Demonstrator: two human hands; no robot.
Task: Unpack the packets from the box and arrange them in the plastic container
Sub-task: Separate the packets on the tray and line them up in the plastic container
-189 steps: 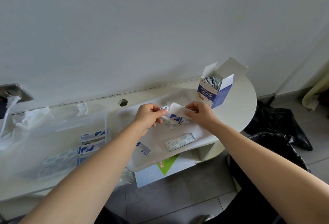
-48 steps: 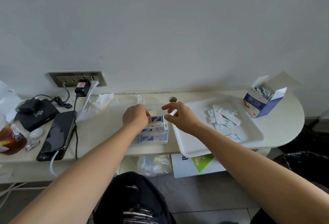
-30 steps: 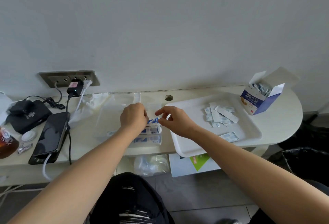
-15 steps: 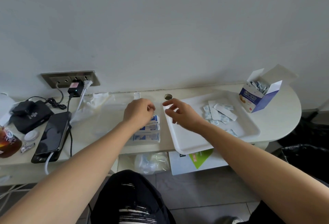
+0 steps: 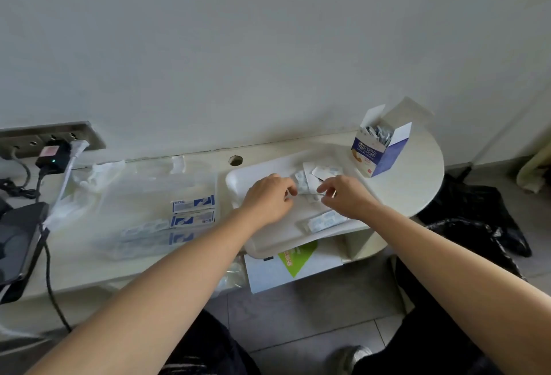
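Observation:
My left hand (image 5: pixel 268 200) and my right hand (image 5: pixel 347 195) meet over the white tray (image 5: pixel 238 179). Both pinch at the small pile of white-and-blue packets (image 5: pixel 305 180) lying on it. One more packet (image 5: pixel 326 221) lies alone near the tray's front edge. The open blue-and-white box (image 5: pixel 378 149) stands upright to the right of the tray, with several packets showing inside. The clear plastic container (image 5: pixel 143 192) sits left of the tray, and blue-and-white packets (image 5: pixel 193 212) lie in rows at its right end.
A phone (image 5: pixel 16 240) on a cable, a plugged charger (image 5: pixel 50 157) and a wall socket strip are at the far left. Crumpled clear wrap (image 5: pixel 100 170) lies behind the container. A white-and-green carton (image 5: pixel 293 261) sits on the lower shelf. Black bags (image 5: pixel 477 219) lie on the floor.
Both hands left the plastic container and moved right onto the tray's packet pile. The camera view swung right with them.

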